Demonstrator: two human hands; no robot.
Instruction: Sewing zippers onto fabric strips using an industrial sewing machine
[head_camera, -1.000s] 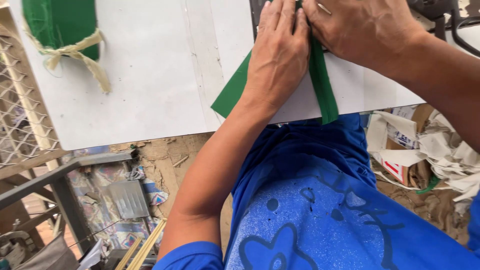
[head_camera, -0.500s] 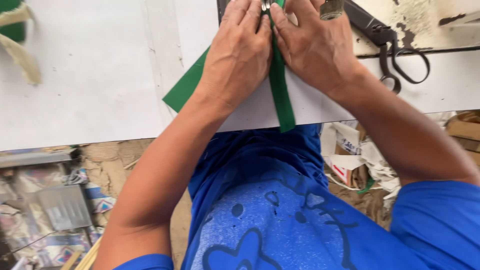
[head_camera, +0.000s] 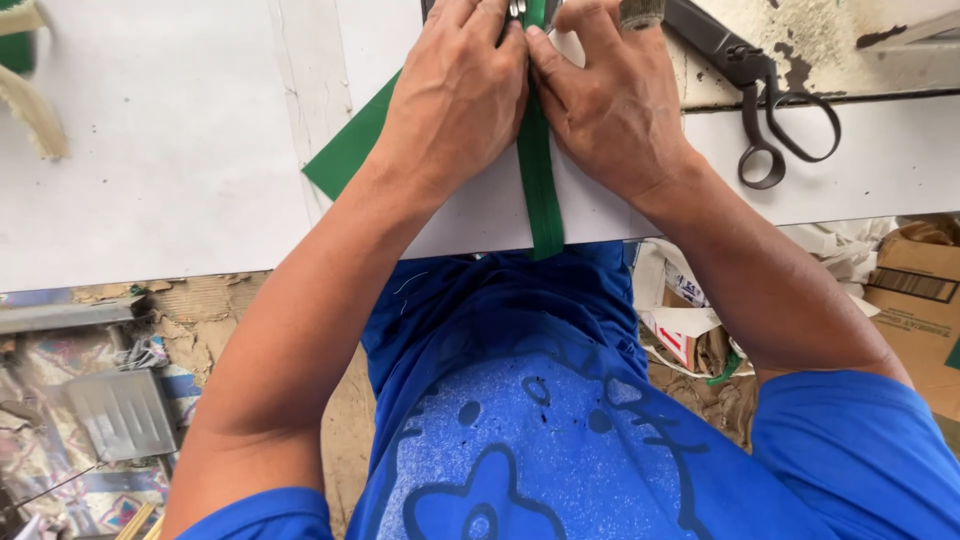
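My left hand lies flat on a green fabric piece on the white table, pressing it down. My right hand presses beside it, fingers meeting at a narrow green strip that runs between both hands and hangs over the table's near edge. A bit of metal shows at my fingertips at the top edge of the view; what it belongs to is cut off. Both hands touch the green fabric.
Dark metal scissors lie on the table right of my right hand. A green bundle tied with a cream band sits at the far left. Cardboard boxes and paper scraps lie on the floor at right, metal bits at left.
The view has shifted right, bringing the scissors into sight and pushing the green bundle to the left edge. My hands stay pressed together on the green strip.
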